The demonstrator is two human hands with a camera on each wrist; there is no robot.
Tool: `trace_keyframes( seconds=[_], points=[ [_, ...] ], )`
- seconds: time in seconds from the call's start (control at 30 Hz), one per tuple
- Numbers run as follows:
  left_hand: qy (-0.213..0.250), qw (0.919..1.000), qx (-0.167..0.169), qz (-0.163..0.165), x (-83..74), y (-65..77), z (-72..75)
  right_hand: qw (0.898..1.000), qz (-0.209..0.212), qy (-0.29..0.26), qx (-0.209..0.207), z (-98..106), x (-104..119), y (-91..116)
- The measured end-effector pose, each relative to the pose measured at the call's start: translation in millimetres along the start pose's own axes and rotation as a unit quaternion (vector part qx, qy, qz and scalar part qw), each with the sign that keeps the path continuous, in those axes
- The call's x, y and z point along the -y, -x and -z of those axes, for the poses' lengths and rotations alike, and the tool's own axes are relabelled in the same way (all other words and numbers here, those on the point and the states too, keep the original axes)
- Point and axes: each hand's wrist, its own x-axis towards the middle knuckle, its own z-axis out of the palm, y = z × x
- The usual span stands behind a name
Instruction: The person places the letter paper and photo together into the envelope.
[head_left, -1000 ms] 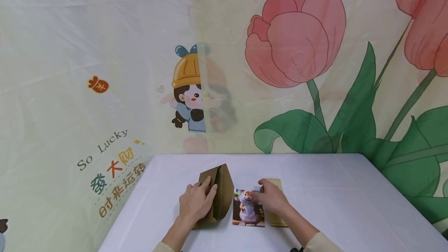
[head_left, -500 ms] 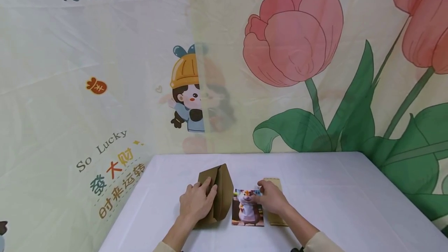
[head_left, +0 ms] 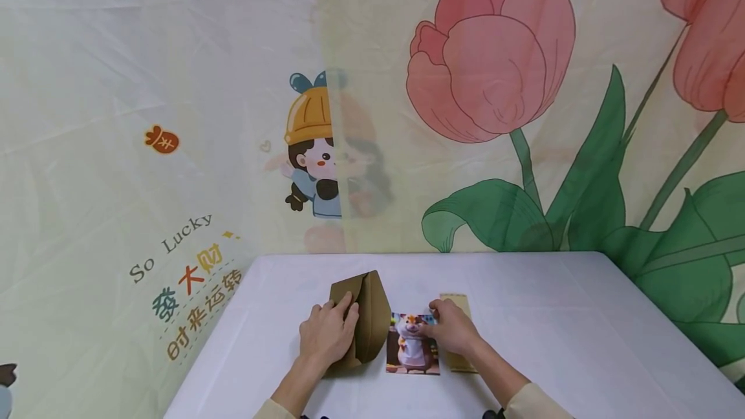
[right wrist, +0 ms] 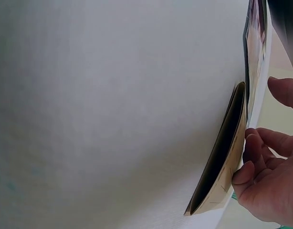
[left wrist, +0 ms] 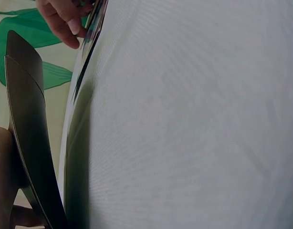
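A brown paper envelope (head_left: 375, 325) lies at the left with its flap raised. My left hand (head_left: 327, 332) rests on it, fingers stretched over the paper and thumb beside the flap's fold. In the left wrist view the envelope flap (left wrist: 29, 109) stands up off the table. A square picture card (head_left: 412, 353) with a hamster-like figure in white lies right of the envelope. Over its upper right side hovers my right hand (head_left: 456, 330), thumb apart from the bent fingers. Partly under that hand is a tan folded paper (head_left: 462, 363), gaping along one side in the right wrist view.
The white-covered table (head_left: 541, 315) reaches back to a hanging cloth backdrop (head_left: 372, 31) printed with tulips and a cartoon child. Small dark objects (head_left: 491, 414) show at the near edge of the head view.
The head view shifts very slightly. Both hands, the envelope, the picture card and the folded paper keep nearly the same places.
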Motion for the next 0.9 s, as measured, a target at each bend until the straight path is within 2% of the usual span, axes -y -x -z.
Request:
trace_keyframes(
  seconds=[0.63, 0.9],
  points=[
    [0.0, 0.9999, -0.012, -0.011, 2.4, -0.3, -1.1, 1.0, -0.009, 0.014, -0.003, -3.2, -7.5, -6.6],
    [0.005, 0.9999, -0.011, -0.004, 2.3, 0.2, 0.3, 1.0, -0.004, 0.019, 0.001, -2.8, -7.5, -6.8]
  ],
)
